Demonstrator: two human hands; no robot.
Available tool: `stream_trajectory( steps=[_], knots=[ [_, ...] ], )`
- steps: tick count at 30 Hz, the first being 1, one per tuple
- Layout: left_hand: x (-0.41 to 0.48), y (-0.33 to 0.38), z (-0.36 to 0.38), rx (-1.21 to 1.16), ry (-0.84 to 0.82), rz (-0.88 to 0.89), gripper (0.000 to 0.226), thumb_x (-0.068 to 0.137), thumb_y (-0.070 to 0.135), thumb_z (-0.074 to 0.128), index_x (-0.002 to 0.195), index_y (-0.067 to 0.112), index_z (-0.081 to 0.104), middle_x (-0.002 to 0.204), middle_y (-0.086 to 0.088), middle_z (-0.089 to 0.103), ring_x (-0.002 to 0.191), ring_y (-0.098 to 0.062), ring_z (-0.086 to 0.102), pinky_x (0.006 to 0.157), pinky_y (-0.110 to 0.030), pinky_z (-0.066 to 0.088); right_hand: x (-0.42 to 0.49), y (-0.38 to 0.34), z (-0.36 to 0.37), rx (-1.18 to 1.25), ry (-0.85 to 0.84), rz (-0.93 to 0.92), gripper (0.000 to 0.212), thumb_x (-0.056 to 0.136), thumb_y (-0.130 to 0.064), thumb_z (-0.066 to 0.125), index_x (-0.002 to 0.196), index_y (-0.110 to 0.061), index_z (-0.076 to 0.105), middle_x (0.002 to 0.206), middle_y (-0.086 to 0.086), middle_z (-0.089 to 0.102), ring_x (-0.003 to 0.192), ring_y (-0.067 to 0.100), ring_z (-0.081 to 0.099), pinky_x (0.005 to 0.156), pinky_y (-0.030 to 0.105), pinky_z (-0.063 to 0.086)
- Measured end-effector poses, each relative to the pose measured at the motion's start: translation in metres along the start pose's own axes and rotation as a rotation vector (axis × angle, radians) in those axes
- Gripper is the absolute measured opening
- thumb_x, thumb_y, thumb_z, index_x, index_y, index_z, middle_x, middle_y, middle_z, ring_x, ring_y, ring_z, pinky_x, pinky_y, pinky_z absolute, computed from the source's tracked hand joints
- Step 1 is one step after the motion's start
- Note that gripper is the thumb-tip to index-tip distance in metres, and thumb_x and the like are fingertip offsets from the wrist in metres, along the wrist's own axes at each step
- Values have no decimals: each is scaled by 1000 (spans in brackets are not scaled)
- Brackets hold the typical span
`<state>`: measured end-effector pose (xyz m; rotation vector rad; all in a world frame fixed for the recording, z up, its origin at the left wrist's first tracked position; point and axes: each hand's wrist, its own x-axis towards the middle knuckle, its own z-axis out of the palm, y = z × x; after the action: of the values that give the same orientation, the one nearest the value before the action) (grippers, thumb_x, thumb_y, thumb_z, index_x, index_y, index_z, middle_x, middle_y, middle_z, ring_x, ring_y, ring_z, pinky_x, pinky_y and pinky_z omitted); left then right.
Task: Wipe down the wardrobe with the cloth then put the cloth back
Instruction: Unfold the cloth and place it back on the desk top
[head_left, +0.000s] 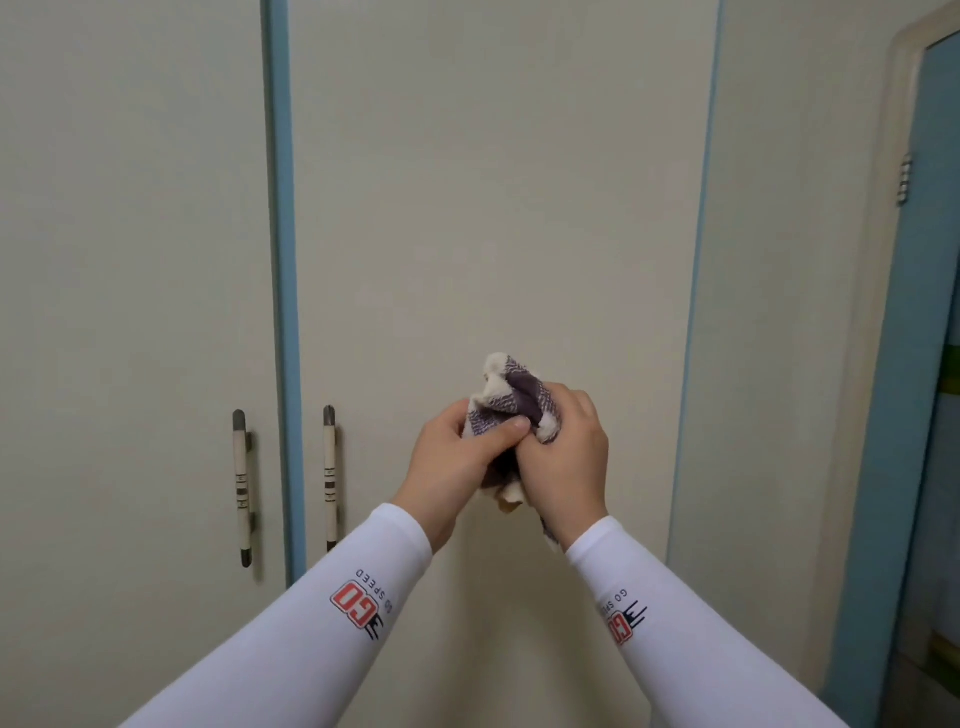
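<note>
From the head camera, both hands meet in front of a tall cream-coloured wardrobe (493, 182) with flat doors; a crumpled cream and purple-grey checked cloth (511, 392) is bunched between them. The left hand (457, 457) grips the cloth from the left, its thumb laid across the fabric; the right hand (569, 462) has its fingers (569, 408) curled over the top of the bundle (a cream corner hangs out below the palms). Whether the cloth touches the door behind it cannot be told. Left of the hands, two slim upright bar handles (243, 488) flank a pale blue vertical trim strip (283, 260); white sleeves printed with a red logo (322, 623) cover both forearms; a blue-framed doorway (930, 312) stands at the right edge.
</note>
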<state>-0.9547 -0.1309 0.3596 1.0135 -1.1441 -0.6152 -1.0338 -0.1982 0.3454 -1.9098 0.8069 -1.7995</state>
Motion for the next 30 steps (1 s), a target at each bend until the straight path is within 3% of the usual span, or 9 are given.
stream_trajectory(
  steps=[2,5,8,11,17,21,23,25,30],
  knots=[
    [3,0,0,-24,-5,-7,10,84,4,60,93,6,63,72,-1,63,57,-4,57,50,-14,44,-4,3,0,6,4,0,32,75,-7,61,104,-19,63,103,5,55,79,7,49,68,16,35],
    [11,0,1,-130,8,-41,12,86,0,51,88,9,60,71,-3,62,63,-11,58,56,-18,47,-13,3,-1,95,-32,17,37,74,-13,70,107,-23,58,104,0,51,82,-6,48,73,5,36],
    [21,6,1,-229,-36,-121,17,88,3,45,91,7,61,75,-7,65,68,-18,62,60,-23,52,-22,11,1,262,-110,120,53,61,-30,77,105,-34,50,111,0,54,102,6,54,89,22,43],
    [28,19,-3,-307,-73,-257,22,90,11,44,78,8,63,66,-6,67,61,-19,64,60,-25,54,-26,21,-5,383,-189,244,62,54,-44,76,109,-38,47,115,2,58,104,14,60,91,35,50],
    [38,31,-11,-150,-119,-349,23,87,16,49,68,9,61,59,-5,65,54,-20,62,62,-26,51,-18,29,-30,374,-429,367,77,64,-63,56,131,-31,39,124,-2,52,105,1,54,84,21,44],
    [41,38,-17,-4,-195,-384,21,82,18,51,64,11,59,56,-5,63,52,-21,60,62,-26,48,1,36,-44,461,-556,373,68,72,-53,53,133,-27,44,134,-10,48,122,4,44,98,27,33],
    [42,40,-19,55,-223,-393,21,82,19,51,64,10,59,56,-5,63,52,-21,60,63,-26,48,4,42,-43,510,-726,386,57,65,-43,68,117,-22,58,115,-7,62,106,10,56,95,36,41],
    [42,41,-20,113,-238,-399,25,82,18,51,61,10,62,56,-6,64,50,-21,60,62,-26,48,0,48,-40,589,-866,406,53,56,-36,80,103,-16,65,97,-3,69,89,13,63,81,31,51],
    [43,37,-35,168,-212,-342,44,83,14,51,39,14,59,48,-1,60,42,-16,57,48,-16,45,-2,57,-43,865,-1049,473,69,54,-28,88,110,0,59,97,12,70,85,23,67,82,34,54]
  ],
)
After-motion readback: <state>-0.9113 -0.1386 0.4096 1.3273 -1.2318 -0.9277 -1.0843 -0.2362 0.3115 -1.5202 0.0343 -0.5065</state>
